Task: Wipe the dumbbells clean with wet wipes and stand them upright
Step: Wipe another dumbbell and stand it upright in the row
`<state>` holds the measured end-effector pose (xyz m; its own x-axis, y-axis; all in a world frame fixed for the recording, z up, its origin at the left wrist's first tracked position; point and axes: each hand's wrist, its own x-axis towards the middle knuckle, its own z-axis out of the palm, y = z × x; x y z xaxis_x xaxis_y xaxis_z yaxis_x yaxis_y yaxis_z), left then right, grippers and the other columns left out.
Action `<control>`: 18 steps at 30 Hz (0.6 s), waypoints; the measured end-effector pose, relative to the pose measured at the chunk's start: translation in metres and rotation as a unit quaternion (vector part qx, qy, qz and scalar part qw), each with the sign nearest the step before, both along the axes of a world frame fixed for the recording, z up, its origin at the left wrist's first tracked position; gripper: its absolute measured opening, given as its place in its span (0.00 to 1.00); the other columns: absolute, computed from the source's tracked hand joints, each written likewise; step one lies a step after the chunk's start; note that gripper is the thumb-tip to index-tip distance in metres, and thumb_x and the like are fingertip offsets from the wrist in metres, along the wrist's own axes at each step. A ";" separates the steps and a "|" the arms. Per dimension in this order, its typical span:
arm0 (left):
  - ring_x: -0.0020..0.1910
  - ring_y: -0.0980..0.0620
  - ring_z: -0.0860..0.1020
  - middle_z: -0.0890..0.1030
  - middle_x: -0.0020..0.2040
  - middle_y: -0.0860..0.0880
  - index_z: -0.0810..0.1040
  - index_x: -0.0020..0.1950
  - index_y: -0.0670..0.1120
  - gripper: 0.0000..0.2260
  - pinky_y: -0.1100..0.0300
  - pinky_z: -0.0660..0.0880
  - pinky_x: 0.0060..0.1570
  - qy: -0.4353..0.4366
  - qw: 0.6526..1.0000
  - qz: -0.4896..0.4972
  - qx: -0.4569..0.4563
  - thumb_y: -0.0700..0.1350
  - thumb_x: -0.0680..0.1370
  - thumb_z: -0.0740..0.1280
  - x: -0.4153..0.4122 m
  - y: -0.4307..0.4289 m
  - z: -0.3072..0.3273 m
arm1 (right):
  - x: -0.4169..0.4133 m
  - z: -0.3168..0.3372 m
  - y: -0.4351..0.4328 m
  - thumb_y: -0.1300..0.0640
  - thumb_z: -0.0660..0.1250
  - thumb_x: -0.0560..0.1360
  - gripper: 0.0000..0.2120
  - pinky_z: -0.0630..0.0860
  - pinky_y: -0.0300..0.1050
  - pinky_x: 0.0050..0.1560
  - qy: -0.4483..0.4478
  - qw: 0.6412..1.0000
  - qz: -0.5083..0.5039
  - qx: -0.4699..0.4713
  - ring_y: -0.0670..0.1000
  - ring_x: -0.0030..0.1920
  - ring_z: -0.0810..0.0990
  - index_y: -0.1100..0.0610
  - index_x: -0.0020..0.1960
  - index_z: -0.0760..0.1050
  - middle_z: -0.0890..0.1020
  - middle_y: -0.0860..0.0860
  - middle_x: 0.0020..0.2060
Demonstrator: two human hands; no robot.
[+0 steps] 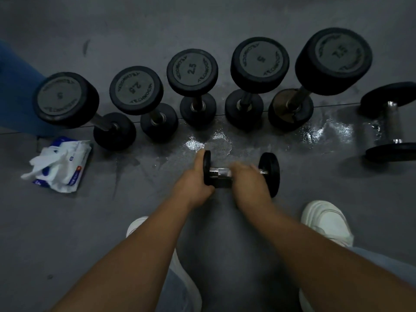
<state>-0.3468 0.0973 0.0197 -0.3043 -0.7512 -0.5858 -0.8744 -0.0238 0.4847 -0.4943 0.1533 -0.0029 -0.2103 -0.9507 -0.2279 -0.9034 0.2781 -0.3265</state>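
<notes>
A small black dumbbell (269, 172) lies on its side on the floor in front of me. My left hand (191, 183) grips its left head, thumb along the top edge. My right hand (247, 179), blurred, is curled over the chrome handle, and a pale wet wipe (225, 171) shows at its fingertips. Behind them, several black dumbbells stand upright in a row, from a 5 (65, 97) at the left to a 7.5 (333, 61) at the right. Another dumbbell (391, 122) lies flat at the far right. An open pack of wet wipes (63, 163) lies at the left.
The grey floor (326, 129) is wet and shiny between the row and the small dumbbell. My white shoes (326, 221) are on either side of my arms. A blue mat (15, 86) lies at the far left.
</notes>
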 end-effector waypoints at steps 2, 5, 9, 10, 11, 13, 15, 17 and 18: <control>0.55 0.38 0.80 0.80 0.58 0.39 0.43 0.80 0.57 0.46 0.56 0.73 0.48 0.006 1.000 0.007 -0.001 0.45 0.73 0.71 -0.002 0.000 0.002 | 0.024 0.000 -0.007 0.64 0.61 0.74 0.10 0.71 0.48 0.53 0.000 0.999 0.034 -0.003 0.56 0.50 0.78 0.58 0.51 0.78 0.80 0.56 0.49; 0.53 0.38 0.80 0.80 0.57 0.38 0.45 0.79 0.55 0.45 0.55 0.75 0.47 0.003 1.000 0.005 0.007 0.44 0.72 0.72 -0.003 0.001 0.006 | 0.014 0.004 -0.005 0.61 0.61 0.75 0.06 0.71 0.48 0.47 -0.027 0.997 0.074 0.006 0.57 0.49 0.79 0.55 0.48 0.77 0.81 0.54 0.45; 0.52 0.39 0.80 0.80 0.57 0.39 0.46 0.79 0.53 0.45 0.51 0.79 0.51 -0.010 1.000 0.017 0.023 0.46 0.71 0.72 -0.006 -0.002 0.006 | 0.014 0.016 -0.007 0.62 0.63 0.74 0.05 0.71 0.46 0.43 -0.012 0.999 0.041 -0.013 0.58 0.45 0.80 0.56 0.49 0.74 0.81 0.54 0.43; 0.50 0.38 0.81 0.80 0.55 0.39 0.47 0.79 0.53 0.44 0.49 0.80 0.49 -0.005 0.999 0.030 0.038 0.47 0.71 0.72 -0.007 -0.003 0.006 | 0.022 0.019 -0.007 0.62 0.63 0.74 0.06 0.72 0.47 0.45 -0.012 0.997 0.081 -0.013 0.58 0.47 0.80 0.56 0.50 0.74 0.81 0.54 0.44; 0.48 0.38 0.81 0.79 0.54 0.40 0.49 0.78 0.53 0.43 0.46 0.80 0.48 0.000 0.998 0.044 0.054 0.48 0.70 0.73 -0.007 -0.004 0.006 | 0.021 0.021 -0.010 0.62 0.63 0.73 0.08 0.73 0.49 0.47 -0.014 0.996 0.087 -0.022 0.58 0.48 0.80 0.56 0.51 0.75 0.81 0.54 0.45; 0.49 0.39 0.80 0.77 0.54 0.41 0.56 0.73 0.50 0.38 0.44 0.81 0.47 0.000 0.994 0.069 0.079 0.48 0.69 0.74 -0.007 -0.004 0.006 | 0.000 0.021 -0.018 0.63 0.62 0.74 0.12 0.74 0.51 0.50 -0.011 1.000 0.019 -0.008 0.59 0.52 0.77 0.56 0.57 0.73 0.77 0.57 0.51; 0.52 0.40 0.79 0.77 0.55 0.42 0.58 0.72 0.48 0.36 0.45 0.80 0.49 -0.003 0.994 0.076 0.082 0.47 0.69 0.73 -0.008 -0.003 0.006 | -0.020 0.017 -0.020 0.62 0.60 0.76 0.12 0.74 0.52 0.51 0.017 0.998 -0.020 0.049 0.61 0.54 0.75 0.58 0.59 0.72 0.71 0.58 0.56; 0.56 0.40 0.78 0.77 0.57 0.44 0.52 0.77 0.49 0.42 0.49 0.78 0.54 -0.001 0.995 0.078 0.061 0.48 0.70 0.73 -0.009 0.000 0.005 | -0.021 0.014 -0.021 0.63 0.58 0.77 0.11 0.73 0.51 0.51 0.047 0.996 -0.031 0.072 0.61 0.55 0.74 0.60 0.57 0.74 0.72 0.59 0.56; 0.58 0.40 0.78 0.78 0.59 0.43 0.48 0.80 0.49 0.44 0.51 0.77 0.56 -0.004 0.996 0.078 0.041 0.49 0.71 0.72 -0.008 0.003 0.005 | -0.014 0.018 -0.023 0.63 0.57 0.77 0.11 0.73 0.51 0.52 0.049 0.996 -0.035 0.070 0.60 0.55 0.75 0.60 0.56 0.75 0.74 0.58 0.55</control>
<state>-0.3552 0.1000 0.0244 -0.1837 -0.7389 -0.6483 -0.8607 -0.1977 0.4692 -0.5079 0.1300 0.0148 -0.3026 -0.8930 -0.3332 -0.9055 0.3785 -0.1919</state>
